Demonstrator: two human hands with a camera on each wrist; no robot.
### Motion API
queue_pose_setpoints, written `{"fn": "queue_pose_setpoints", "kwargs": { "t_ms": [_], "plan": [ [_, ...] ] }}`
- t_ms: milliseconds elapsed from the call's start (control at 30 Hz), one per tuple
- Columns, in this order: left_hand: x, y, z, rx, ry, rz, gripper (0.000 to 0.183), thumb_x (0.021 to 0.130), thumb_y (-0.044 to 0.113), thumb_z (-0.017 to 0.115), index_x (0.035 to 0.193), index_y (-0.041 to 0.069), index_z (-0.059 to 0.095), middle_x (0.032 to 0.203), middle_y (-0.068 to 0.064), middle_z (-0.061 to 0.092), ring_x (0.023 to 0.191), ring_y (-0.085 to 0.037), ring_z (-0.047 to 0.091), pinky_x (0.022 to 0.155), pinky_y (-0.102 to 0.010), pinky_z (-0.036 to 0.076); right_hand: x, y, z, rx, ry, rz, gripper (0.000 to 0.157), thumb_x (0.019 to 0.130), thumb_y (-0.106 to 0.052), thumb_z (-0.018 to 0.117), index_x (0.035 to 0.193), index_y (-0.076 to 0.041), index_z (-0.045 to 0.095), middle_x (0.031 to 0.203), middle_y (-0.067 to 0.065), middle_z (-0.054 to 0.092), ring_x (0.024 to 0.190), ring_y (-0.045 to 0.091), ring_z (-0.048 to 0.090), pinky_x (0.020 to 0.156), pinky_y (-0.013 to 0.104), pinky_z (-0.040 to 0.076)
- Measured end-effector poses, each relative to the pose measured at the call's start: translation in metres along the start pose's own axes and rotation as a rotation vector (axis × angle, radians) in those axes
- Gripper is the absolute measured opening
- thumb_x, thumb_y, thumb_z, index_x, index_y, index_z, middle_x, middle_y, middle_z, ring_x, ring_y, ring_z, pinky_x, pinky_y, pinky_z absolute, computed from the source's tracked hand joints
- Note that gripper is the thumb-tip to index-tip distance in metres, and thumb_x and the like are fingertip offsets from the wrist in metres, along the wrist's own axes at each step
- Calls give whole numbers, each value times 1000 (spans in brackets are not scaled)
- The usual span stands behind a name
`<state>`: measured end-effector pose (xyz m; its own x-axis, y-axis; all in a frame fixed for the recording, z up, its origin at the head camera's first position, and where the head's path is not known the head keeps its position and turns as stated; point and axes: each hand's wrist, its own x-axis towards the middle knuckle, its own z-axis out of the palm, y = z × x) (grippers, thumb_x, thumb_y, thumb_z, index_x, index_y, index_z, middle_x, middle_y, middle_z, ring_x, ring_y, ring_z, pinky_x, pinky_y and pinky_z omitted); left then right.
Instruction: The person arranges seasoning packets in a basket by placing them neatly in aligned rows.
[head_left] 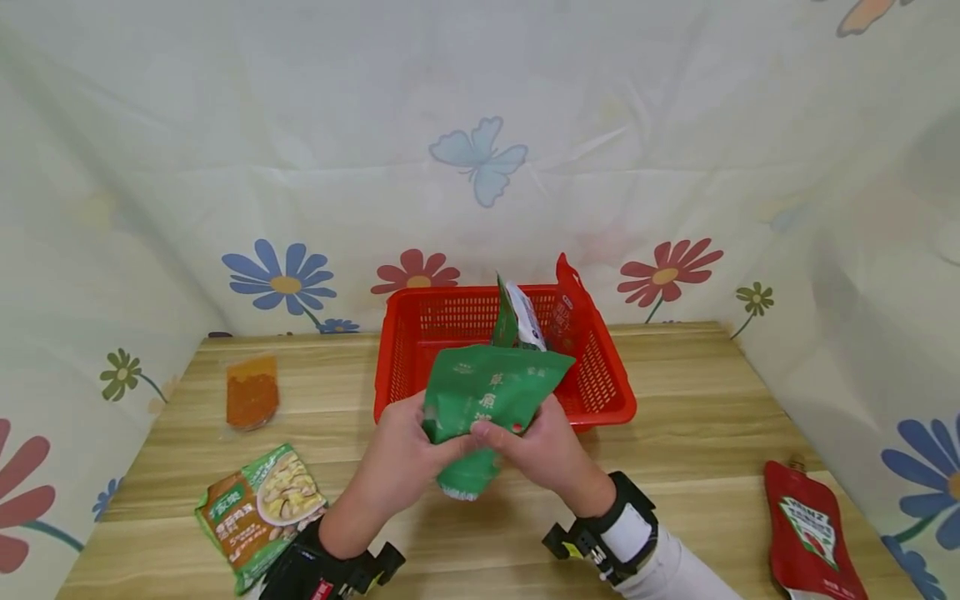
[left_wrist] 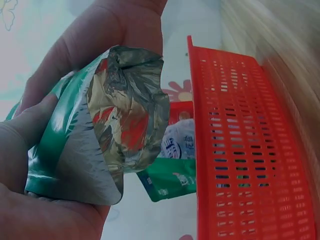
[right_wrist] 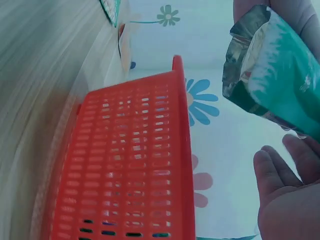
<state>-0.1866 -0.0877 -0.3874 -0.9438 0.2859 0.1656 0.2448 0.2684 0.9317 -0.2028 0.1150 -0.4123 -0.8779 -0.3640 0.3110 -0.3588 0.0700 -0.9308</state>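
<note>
Both hands [head_left: 397,460] [head_left: 552,448] grip a green Chinese-lettered bag [head_left: 491,387]; a red pouch [head_left: 812,525] reads HEINZ.

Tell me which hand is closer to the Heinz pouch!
Right. The right hand is left of the Heinz pouch, not touching it; the left hand is farther left, across the green bag.

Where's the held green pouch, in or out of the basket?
Out: left hand and right hand hold the green pouch outside the red basket.

Head view: above and behind hands [head_left: 397,458], looking forward-down. Wrist views: close behind hands, turned sideways, facing forward; both share red basket [left_wrist: 199,150] beyond hands.
</note>
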Motion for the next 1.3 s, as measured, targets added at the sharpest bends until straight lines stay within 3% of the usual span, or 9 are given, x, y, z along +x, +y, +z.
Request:
{"fn": "queue_pose_setpoints", "kwargs": {
  "t_ms": [200,300,433,733,900,1000,1167,1233,1300],
  "plan": [
    [0,-2,2,-57,-34,42,44,83,22,86,123,16,69,112,0,77,99,-14,74,87,-27,60,-2,-6,2,14,18,-122,50,93,-7,74,137,-16,53,128,8,69,116,17,70,98,34,58],
    [1,-2,2,-75,-39,28,45,83,22,87,124,18,69,113,0,77,99,-13,74,88,-27,59,0,-7,3,6,27,-220,44,92,1,71,133,-11,59,122,9,73,112,18,72,95,36,59],
    [2,-3,3,-72,-39,11,47,83,24,87,126,18,68,115,0,77,100,-14,75,89,-25,59,0,-5,4,8,42,-291,44,92,7,69,132,-7,59,122,3,74,111,17,73,94,36,59],
    [4,-2,9,3,72,66,49,78,25,91,122,24,69,113,7,77,100,-10,75,87,-26,60,1,-5,8,58,114,-386,40,91,12,67,129,0,61,120,-5,73,111,15,73,94,36,60],
    [4,3,10,64,130,88,52,77,25,91,124,25,68,113,7,78,102,-14,76,88,-34,62,1,-6,9,45,173,-410,34,89,15,66,121,3,66,114,-9,75,106,12,74,90,34,61],
    [5,9,8,146,165,85,55,78,24,90,127,21,66,114,2,78,105,-20,76,91,-40,61,1,-6,7,10,221,-399,36,90,14,66,124,4,64,117,-8,74,108,12,73,92,33,60],
    [8,24,2,375,267,40,58,83,24,87,132,8,62,122,-9,76,110,-28,74,92,-45,60,1,-7,4,-19,350,-349,44,91,12,66,132,1,58,125,-3,71,113,16,71,95,32,59],
    [6,30,2,470,321,78,53,85,25,85,130,6,64,122,-11,75,109,-29,74,89,-44,61,1,-8,4,-26,377,-333,46,90,12,67,134,-2,58,126,1,71,112,18,71,94,33,59],
    [4,35,4,548,377,177,48,86,25,83,126,4,67,119,-12,76,105,-29,75,86,-43,62,2,-8,4,-49,391,-323,46,91,11,68,133,-5,62,125,4,72,110,18,72,92,34,60]
  ]
}}
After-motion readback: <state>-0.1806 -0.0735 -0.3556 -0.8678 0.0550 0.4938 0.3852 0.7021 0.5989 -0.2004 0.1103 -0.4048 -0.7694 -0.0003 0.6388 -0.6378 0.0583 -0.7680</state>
